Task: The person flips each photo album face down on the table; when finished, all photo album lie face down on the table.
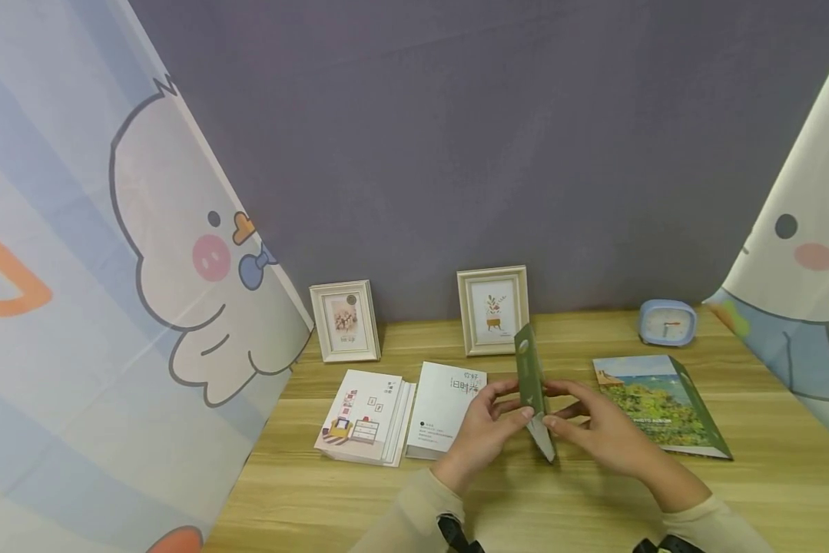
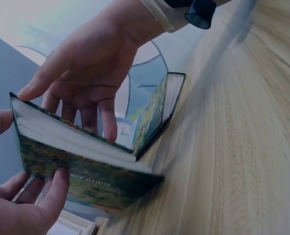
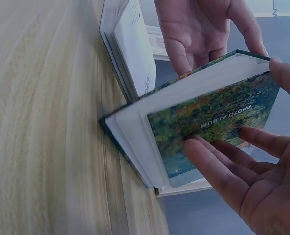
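Observation:
Between both hands a photo album [image 1: 530, 369] stands on edge above the wooden table, its green spine facing away from me. My left hand [image 1: 482, 424] holds it from the left, thumb at the near edge and fingertips against the cover. From the other side my right hand [image 1: 597, 432] holds it the same way. In the right wrist view the landscape cover [image 3: 218, 122] reads "PHOTO ALBUM", and white page edges show beside it. The left wrist view shows the album's lower corner [image 2: 157, 178] close to the tabletop. A second photo album [image 1: 656, 407] lies flat to the right.
White books [image 1: 362, 415] with a room drawing lie stacked at the left, beside another white book [image 1: 442, 407]. Two picture frames, one at left [image 1: 320, 322] and one mid-table [image 1: 465, 315], stand along the back. A blue clock [image 1: 668, 322] stands at back right.

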`<state>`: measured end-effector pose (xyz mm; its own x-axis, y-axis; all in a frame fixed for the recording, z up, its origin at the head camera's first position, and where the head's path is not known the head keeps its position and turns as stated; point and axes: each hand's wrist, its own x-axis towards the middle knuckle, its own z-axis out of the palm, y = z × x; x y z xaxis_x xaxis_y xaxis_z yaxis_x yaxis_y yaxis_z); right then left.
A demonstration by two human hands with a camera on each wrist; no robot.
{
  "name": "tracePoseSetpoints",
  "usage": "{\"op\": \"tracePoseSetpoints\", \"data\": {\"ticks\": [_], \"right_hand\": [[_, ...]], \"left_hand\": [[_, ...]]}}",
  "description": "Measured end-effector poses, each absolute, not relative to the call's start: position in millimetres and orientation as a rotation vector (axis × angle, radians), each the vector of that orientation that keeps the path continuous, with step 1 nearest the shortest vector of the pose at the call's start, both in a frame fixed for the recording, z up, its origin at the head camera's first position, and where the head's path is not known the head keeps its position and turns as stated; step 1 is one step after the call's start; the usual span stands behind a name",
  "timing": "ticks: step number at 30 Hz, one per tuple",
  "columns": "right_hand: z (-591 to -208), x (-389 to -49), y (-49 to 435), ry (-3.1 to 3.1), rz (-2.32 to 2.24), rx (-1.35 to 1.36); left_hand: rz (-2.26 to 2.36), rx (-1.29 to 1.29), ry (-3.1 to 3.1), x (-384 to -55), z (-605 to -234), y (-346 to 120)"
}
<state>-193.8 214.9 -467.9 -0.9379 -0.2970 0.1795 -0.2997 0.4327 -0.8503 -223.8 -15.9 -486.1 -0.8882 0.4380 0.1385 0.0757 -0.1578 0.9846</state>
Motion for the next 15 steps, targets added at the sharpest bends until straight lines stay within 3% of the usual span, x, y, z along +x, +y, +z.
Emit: {"op": "tracePoseSetpoints", "data": {"ticks": [15], "right_hand": [[-469.6, -189.7, 223.9, -2.52, 1.802, 0.635]], "left_hand": [[2.037, 0.719, 1.954, -220.9, -488.9, -14.0]]}}
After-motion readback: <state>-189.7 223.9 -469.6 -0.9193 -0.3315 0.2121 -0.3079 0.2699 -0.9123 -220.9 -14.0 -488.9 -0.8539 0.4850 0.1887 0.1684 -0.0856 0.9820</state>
